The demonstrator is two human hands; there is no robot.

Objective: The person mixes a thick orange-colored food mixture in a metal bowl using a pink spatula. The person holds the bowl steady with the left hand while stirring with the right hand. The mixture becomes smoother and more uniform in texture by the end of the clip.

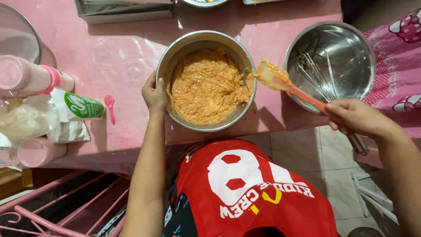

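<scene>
Left hand [154, 94] gripping the bowl [175, 48] rim, fingers [151, 84] curled and clamped on its edge. Orange batter [206, 85] inside, just right of those fingers. Right hand [355, 117] closed around a spatula [280, 80] handle, fingers wrapped tight; batter-smeared blade up-left of them, over the bowl's right rim. Second bowl [351, 39] with whisk [315, 72] above the right fingers, on the pink surface [118, 57].

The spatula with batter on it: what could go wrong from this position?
1. The spatula, held in the right hand, hangs beside the batter bowl rim; batter may drip on the pink table.
2. The bowl sits near the table edge, steadied only by the left hand; it could perhaps slide off.
</scene>
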